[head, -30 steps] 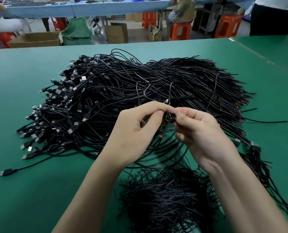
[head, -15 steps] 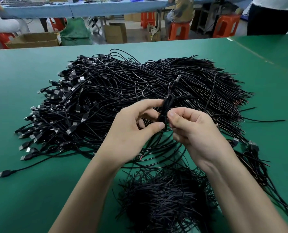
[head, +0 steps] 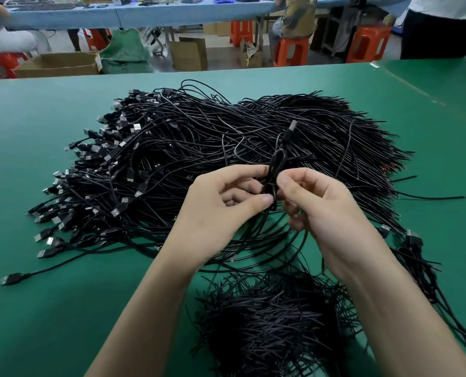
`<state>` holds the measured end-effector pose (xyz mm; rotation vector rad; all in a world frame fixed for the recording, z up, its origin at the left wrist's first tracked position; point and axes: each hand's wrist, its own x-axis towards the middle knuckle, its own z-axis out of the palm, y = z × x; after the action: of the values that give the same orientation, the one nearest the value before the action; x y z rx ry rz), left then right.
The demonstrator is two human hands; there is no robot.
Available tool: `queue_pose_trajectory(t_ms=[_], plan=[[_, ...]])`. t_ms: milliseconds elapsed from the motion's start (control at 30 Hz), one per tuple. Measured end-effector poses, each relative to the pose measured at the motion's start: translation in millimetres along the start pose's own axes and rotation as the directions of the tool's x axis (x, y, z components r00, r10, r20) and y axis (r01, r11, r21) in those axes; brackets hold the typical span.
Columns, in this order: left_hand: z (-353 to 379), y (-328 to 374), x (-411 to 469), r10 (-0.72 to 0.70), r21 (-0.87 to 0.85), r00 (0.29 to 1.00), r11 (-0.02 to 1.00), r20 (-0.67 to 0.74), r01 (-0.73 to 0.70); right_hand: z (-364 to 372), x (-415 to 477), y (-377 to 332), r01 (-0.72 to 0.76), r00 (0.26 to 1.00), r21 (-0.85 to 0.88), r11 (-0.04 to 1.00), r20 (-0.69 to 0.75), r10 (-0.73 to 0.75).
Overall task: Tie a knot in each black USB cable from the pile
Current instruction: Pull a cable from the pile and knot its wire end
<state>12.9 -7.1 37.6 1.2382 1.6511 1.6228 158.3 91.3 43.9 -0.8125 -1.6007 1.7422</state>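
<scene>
Head view: left hand [head: 221,213], right hand [head: 329,213], both grips on one looped cable [head: 276,165]; one pile [head: 199,148], one heap [head: 270,325].

the cables [head: 199,148] have glossy black plastic skin, metal plugs [head: 115,212]; the table [head: 36,126] is matt green.

Held cable [head: 276,164] partly hidden behind fingers [head: 264,198]; bundle [head: 267,322] cropped.

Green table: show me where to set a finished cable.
Bare: green table left of the left forearm, below the USB cable pile; also far right past its loose ends. Crowded: centre, and the bundle between both forearms.
</scene>
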Motion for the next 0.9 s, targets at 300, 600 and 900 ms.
queue_pose_trajectory(t_ms=[300,600,900], plan=[[17.3,0.6,-4.2,-0.055,-0.003,0.998,0.998,0.043,0.056,-28.6,3.3,-12.8,0.084,0.995,-0.375,0.923,-0.019,-0.098],[-29.5,-19.3,9.5,0.062,0.390,0.912,0.914,-0.407,0.112,-87.7,15.2,-4.0,-0.267,0.958,-0.914,0.305,-0.286,-0.021],[-75.8,-38.8,44.6,0.261,0.728,0.841,0.653,-0.475,0.209,-93.9,13.0,-5.6,-0.259,0.956,-0.918,0.300,-0.288,-0.055]])
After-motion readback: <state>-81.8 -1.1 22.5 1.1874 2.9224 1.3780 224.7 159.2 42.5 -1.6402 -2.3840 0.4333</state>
